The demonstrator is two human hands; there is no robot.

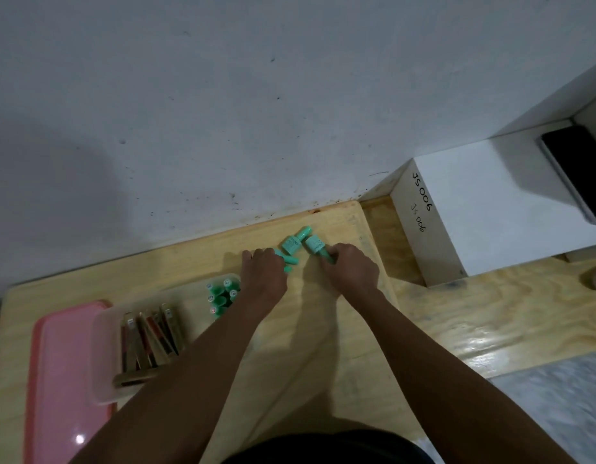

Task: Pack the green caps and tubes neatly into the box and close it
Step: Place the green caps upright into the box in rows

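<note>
Where the pale wooden counter [323, 346] meets the wall, we see both hands working among small mint-green bottles. At far left lies a flat pink plastic lid [65, 380], and just beside it a clear plastic box [104, 363] holding slim tubes [149, 339] lying side by side at one end and upright green caps [221, 294] clustered at the other. Our left hand [264, 276] rests knuckles-up by the box's far corner, fingers curled over a mint-green bottle [286, 261] whose end pokes out. Between the hands a second green bottle [294, 242] lies loose on the wood. Our right hand [351, 271] closes around the cap end of a third green bottle [318, 247]. Further right stands a white cardboard carton [490, 209] with handwriting, carrying a dark phone [577, 172].
</note>
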